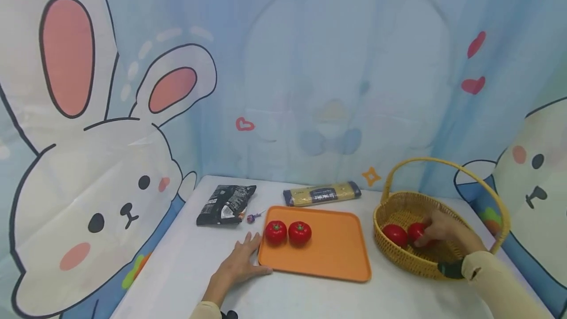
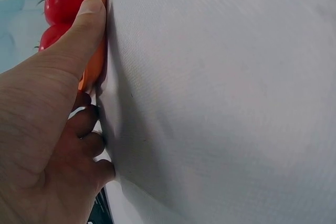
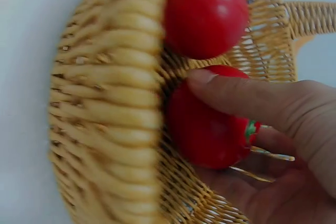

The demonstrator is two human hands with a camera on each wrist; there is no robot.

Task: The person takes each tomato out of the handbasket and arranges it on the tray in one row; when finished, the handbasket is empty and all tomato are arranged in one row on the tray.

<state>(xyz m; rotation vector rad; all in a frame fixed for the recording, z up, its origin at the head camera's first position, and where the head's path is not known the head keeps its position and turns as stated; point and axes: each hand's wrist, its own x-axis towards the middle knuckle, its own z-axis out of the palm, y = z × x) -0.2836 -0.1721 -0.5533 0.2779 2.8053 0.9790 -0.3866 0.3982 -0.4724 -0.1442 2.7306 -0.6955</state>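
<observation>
My right hand (image 1: 439, 226) reaches into the wicker basket (image 1: 400, 259) and grips a red tomato (image 1: 415, 232); in the right wrist view thumb and fingers are around that tomato (image 3: 207, 124). Beside it in the basket lies another tomato (image 1: 395, 235). My left hand (image 1: 241, 261) rests at the left edge of the orange tray (image 1: 328, 240), its thumb on the rim in the left wrist view and its fingers on the table side. Two tomatoes, one (image 1: 276, 233) left of the other (image 1: 299, 233), sit at the tray's left end.
A black snack bag (image 1: 227, 205) lies at the back left, with a small lollipop (image 1: 252, 218) beside it. Behind the tray is a yellow pasta packet (image 1: 323, 194). The basket's tall handle (image 1: 447, 162) arches over my right hand. A printed curtain hangs behind the white table.
</observation>
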